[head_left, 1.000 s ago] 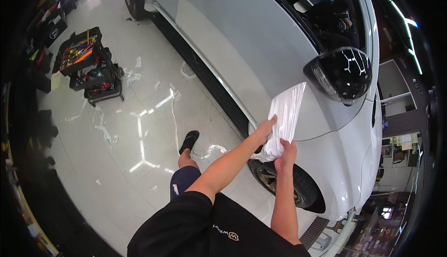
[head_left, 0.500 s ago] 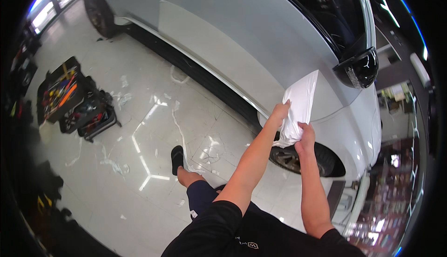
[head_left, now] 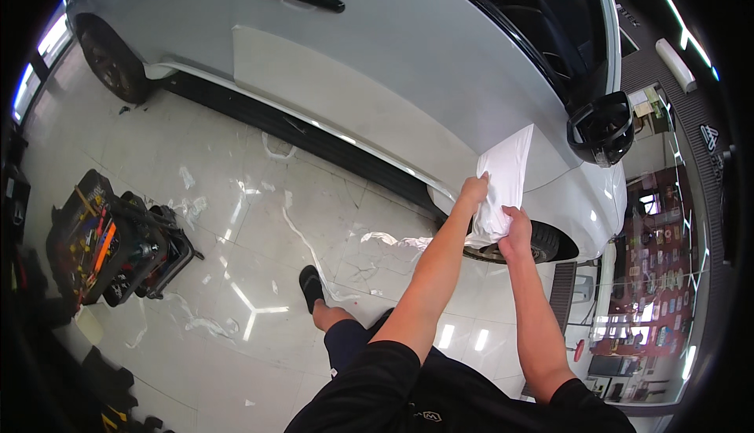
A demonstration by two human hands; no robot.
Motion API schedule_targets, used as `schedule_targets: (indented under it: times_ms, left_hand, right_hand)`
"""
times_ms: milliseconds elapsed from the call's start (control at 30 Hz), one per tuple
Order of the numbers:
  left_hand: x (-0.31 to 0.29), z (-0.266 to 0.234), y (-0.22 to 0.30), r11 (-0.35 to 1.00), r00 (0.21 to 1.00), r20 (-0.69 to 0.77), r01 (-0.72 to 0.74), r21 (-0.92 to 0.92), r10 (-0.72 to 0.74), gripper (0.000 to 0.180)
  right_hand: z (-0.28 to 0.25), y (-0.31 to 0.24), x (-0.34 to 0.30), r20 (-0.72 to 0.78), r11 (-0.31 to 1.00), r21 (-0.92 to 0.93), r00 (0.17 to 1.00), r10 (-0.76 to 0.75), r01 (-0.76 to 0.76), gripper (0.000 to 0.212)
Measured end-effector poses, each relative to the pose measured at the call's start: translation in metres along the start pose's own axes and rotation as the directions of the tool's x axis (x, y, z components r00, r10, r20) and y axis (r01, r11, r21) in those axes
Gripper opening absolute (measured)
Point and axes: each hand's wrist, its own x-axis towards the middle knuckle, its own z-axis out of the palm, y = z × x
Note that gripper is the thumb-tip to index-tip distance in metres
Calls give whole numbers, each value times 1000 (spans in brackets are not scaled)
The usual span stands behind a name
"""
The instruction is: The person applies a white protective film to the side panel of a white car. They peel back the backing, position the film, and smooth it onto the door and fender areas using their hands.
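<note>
Creased, thin white sheet is pinched in fingers of left hand and right hand; top projects beyond.

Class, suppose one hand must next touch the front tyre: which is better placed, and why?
Probably the right hand: in this view it appears beside the front tyre, while the left hand is farther away, nearer the door. Both hold the white sheet; true depth is uncertain.
</note>
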Motion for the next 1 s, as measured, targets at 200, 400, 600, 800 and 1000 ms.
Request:
schedule_targets:
  times_ms: [200, 400, 600, 800, 1000]
  left_hand:
    - [12, 9, -20, 997, 1000, -9, -19, 77, 20, 68]
    - [48, 13, -38, 985, 993, -97, -57, 163, 74, 67]
    - [8, 51, -43, 842, 881, -377, -44, 537, 286, 61]
    - [10, 56, -64, 851, 838, -433, -68, 520, 332, 50]
    - [-32, 90, -47, 813, 862, -465, 117, 570, 202, 50]
  right_hand:
    - [-24, 5, 3, 32, 1000, 12, 999, 16, -17, 37]
    - [-58, 11, 33, 151, 1000, 23, 988, -12, 9, 34]
    - [-107, 25, 63, 240, 982, -133, 966, -98, 133, 31]
    - [-142, -3, 86, 360, 946, -247, 926, -111, 209, 36]
    - [-147, -1, 75, 235, 912, -295, 947, -218, 283, 23]
